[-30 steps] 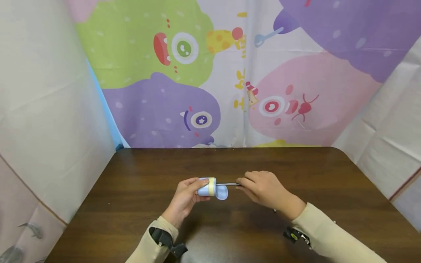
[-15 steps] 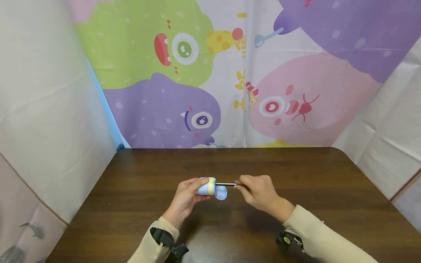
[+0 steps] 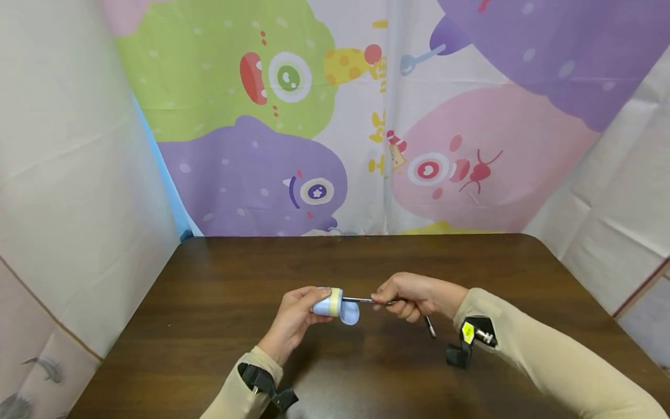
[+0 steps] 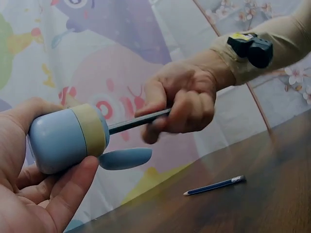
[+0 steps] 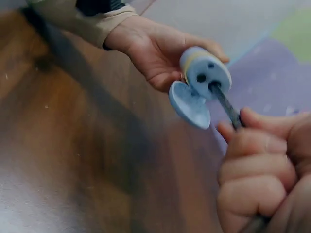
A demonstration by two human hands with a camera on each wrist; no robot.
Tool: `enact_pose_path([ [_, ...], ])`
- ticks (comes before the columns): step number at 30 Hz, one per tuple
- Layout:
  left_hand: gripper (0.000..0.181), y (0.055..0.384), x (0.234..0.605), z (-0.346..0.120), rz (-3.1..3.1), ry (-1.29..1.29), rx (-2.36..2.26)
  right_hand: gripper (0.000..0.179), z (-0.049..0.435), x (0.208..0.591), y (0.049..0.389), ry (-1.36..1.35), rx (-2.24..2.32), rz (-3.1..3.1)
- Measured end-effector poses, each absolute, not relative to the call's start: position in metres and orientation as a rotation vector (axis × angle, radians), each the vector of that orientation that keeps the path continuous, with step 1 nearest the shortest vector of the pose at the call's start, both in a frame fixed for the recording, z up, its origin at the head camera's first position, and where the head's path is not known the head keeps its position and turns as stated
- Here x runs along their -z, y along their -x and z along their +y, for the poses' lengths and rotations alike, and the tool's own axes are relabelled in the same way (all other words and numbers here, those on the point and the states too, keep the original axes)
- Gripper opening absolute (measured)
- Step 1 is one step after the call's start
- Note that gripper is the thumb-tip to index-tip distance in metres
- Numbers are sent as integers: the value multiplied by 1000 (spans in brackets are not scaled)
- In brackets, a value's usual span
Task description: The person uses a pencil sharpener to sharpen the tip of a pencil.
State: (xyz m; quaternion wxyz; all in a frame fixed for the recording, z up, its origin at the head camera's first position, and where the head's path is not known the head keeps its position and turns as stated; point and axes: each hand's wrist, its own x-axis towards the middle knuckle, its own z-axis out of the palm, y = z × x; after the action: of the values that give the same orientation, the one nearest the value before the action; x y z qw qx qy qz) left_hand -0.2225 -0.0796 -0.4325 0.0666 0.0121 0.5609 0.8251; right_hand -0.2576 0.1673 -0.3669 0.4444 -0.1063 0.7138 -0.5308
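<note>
My left hand [image 3: 293, 317] grips a light-blue pencil sharpener [image 3: 323, 304] with a yellow band, held on its side above the table. Its round lid [image 5: 187, 104] hangs open below the front face, which has three holes. A dark pencil [image 4: 136, 122] has its tip inside one hole, the point hidden. My right hand [image 3: 413, 294] grips this pencil, the thumb and curled fingers around its shaft. On the table beneath the right hand lies a second pencil [image 4: 216, 186], dark blue with a sharpened tip, partly covered by that hand in the head view.
A dark brown wooden table [image 3: 220, 273] lies beneath both hands. Behind it hangs a cloth [image 3: 366, 203] printed with cartoon monsters, and pale curtains [image 3: 78, 145] close off the sides. Each sleeve carries a black wrist mount [image 3: 478, 331].
My right hand has twisted around on the pencil, its wrist turning over and the forearm swinging up and outward. The sharpener stays almost in place in my left hand.
</note>
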Motion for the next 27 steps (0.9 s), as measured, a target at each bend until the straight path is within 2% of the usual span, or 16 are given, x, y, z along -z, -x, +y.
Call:
enact_pose_path([
  [5,10,223,433,-83,1704,-50,-2466,30,168,368,262,307,1214,1688],
  [11,10,222,430,-83,1717,-68,-2473,32,170,363,257,448,1219,1920],
  [14,10,221,429,-82,1710,-62,-2481,26,170,363,251,739,1162,2222],
  [19,8,220,428,-82,1714,-65,-2496,21,168,372,239,1441,879,2821],
  [22,8,220,429,-82,1706,-49,-2501,20,166,380,234,1654,805,2984],
  [24,8,221,430,-81,1696,-35,-2498,18,166,382,232,1654,828,2980],
  [27,8,221,431,-79,1688,-7,-2498,9,166,382,232,1498,945,2842],
])
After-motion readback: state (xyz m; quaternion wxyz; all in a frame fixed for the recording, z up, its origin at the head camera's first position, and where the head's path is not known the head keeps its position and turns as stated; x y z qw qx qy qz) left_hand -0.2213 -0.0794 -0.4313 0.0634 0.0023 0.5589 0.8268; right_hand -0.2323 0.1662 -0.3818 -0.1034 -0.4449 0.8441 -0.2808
